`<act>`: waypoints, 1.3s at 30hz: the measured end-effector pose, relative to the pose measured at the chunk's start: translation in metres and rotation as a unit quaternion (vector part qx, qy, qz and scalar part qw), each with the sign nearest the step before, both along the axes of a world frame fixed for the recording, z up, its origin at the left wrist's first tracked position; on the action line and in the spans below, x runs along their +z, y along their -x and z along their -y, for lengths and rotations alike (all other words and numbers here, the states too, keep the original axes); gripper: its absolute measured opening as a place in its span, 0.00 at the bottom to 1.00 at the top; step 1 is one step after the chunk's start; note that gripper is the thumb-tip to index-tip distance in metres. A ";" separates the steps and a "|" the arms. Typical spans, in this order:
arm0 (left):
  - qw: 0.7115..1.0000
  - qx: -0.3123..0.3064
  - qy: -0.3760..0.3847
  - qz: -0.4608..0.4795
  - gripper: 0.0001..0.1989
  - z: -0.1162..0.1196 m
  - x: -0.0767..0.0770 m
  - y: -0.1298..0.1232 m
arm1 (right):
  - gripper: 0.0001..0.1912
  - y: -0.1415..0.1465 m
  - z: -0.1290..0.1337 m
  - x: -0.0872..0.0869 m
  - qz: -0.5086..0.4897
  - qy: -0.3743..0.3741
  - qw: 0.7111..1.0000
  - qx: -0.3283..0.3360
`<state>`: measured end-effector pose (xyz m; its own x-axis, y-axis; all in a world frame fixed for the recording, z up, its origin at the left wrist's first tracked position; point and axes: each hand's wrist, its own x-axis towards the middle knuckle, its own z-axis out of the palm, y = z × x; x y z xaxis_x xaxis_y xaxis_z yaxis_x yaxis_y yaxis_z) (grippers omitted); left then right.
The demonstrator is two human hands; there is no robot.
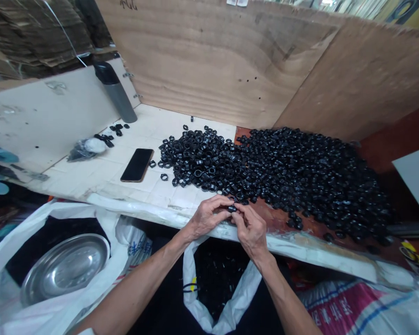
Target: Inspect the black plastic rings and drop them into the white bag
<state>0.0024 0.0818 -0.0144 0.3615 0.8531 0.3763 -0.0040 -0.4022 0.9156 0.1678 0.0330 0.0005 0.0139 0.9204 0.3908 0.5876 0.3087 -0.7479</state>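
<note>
At the table's front edge, my left hand [209,216] and my right hand [251,228] meet with fingertips pinched on one small black plastic ring [232,209]. Thumbs and forefingers of both hands close on it, so part of the ring is hidden. Just beyond my fingers lies a heap of similar black rings [204,160]. It runs into a larger heap of small black parts [310,174] on the right. Below my hands, an open white sack [190,284] holds many dark pieces, too dim to tell apart.
A phone [137,165] lies left of the heap. Behind it are a grey bottle [117,93] and a plastic bag [87,149] near loose black parts. Wooden boards [209,60] wall the back. At lower left, a metal bowl [68,267] rests in a white sack [21,242].
</note>
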 end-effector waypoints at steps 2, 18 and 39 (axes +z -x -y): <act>1.000 -0.008 -0.017 -0.005 0.13 0.000 0.000 0.000 | 0.10 -0.002 -0.003 -0.002 0.029 -0.013 0.999 -0.009; 1.000 -0.010 0.003 0.016 0.12 0.000 0.000 0.000 | 0.13 0.012 -0.001 -0.005 -0.201 0.091 0.973 -0.069; 1.000 0.000 -0.003 0.010 0.12 0.000 0.003 0.000 | 0.14 0.011 0.004 -0.001 -0.093 0.066 0.992 -0.061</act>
